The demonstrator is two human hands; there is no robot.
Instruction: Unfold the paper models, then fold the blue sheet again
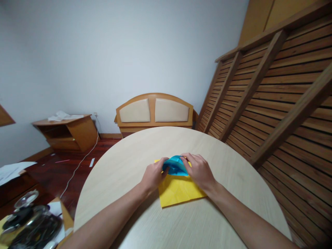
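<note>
Both hands grip a piece of bright blue folded paper (177,165), which bulges open like a pocket with a darker hollow facing me. My left hand (155,175) pinches its left edge, thumb toward the hollow. On the other side, the fingers of my right hand (199,170) are closed on its right edge. Beneath the blue paper lies a flat yellow sheet (178,192), creased and slightly turned on the tabletop. Part of the yellow sheet's right side is hidden by my right hand and wrist.
The round pale wooden table (124,166) fills the foreground. Slatted wooden panels (285,90) lean along the right. A padded headboard (153,110) stands behind the table. At left are a low cabinet (85,133), a white cable (77,167) and a cluttered box (33,221).
</note>
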